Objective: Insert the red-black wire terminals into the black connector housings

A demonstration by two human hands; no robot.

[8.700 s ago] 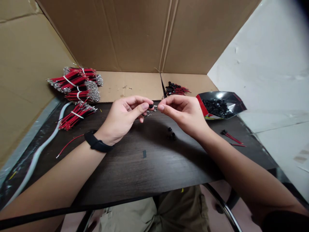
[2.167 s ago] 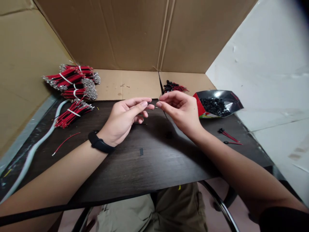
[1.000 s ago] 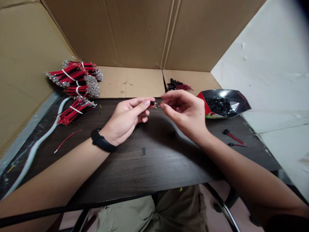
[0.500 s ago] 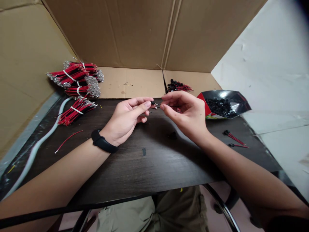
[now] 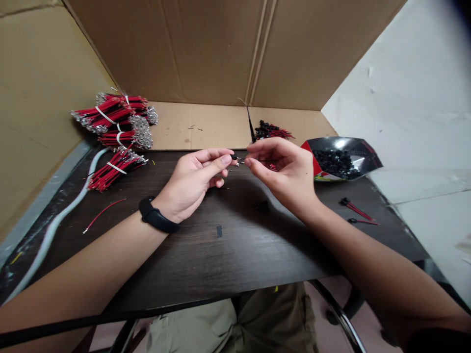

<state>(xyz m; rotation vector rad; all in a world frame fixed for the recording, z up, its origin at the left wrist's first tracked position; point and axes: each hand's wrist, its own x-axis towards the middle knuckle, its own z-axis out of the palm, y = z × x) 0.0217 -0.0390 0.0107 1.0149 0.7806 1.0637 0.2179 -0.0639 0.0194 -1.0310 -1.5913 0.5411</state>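
Observation:
My left hand (image 5: 200, 179), with a black band on the wrist, pinches a small black connector (image 5: 233, 157) between thumb and index finger. Facing it, my right hand (image 5: 281, 169) has thumb and fingertips closed on a thin dark wire, whose metal tip points at the connector. Whether the tip is inside the connector is too small to tell. Both hands are above the dark table (image 5: 184, 274). Behind my right hand lies a pile of black connectors with red and black wires (image 5: 270, 131).
Tied bundles of red and black wires (image 5: 116, 117) lie at the back left, near a white cable (image 5: 55, 225). One red wire (image 5: 103, 213) is in front. An open box (image 5: 368, 152) of black connectors stands right, with wired connectors (image 5: 358, 210) before it. Cardboard (image 5: 206, 49) rises behind.
My right hand and the wire have shifted very slightly relative to the connector. My left hand keeps its pinch, almost still.

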